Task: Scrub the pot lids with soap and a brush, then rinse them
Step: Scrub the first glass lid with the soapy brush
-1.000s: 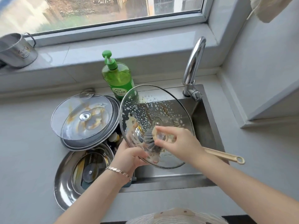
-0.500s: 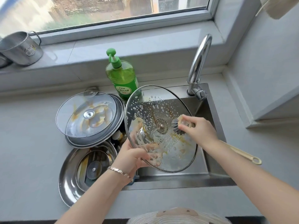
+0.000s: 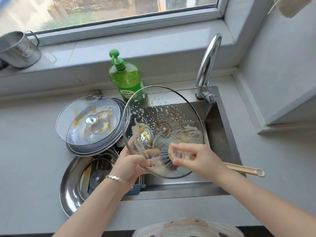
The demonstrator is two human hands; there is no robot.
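Glass makes up the round, shallow-domed pot lid (image 3: 172, 115). It is clear, with a thin metal rim and a small metal fastener at its centre, and its surface is beaded with white suds and streaked with orange-brown residue. It is held tilted over the stainless steel sink (image 3: 220, 134), its upper edge leaning toward the green plastic soap bottle (image 3: 126, 79) and its lower edge toward the person, so one broad face looks up at the camera. The left hand (image 3: 131, 165) grips the lower left rim, thumb on the near face and fingers curled behind, seen through the glass; a metal link bracelet (image 3: 119, 179) circles that wrist. The right hand (image 3: 198, 159) pinches the pale head of the brush (image 3: 168, 161) between thumb and curled fingertips, the dark bristles pressed against the lid's lower part. The brush's long axis runs from the bristles at left out to the lower right, where the smooth beige handle ends in a hanging loop beyond the sink's edge. Left of the sink a second glass lid (image 3: 89, 120), smeared with the same orange, rests on grey-rimmed lids. Nearer the person, a wide, shiny steel dish (image 3: 68, 187) holds another lid. A curved chrome faucet (image 3: 207, 65) rises at the sink's back right corner.
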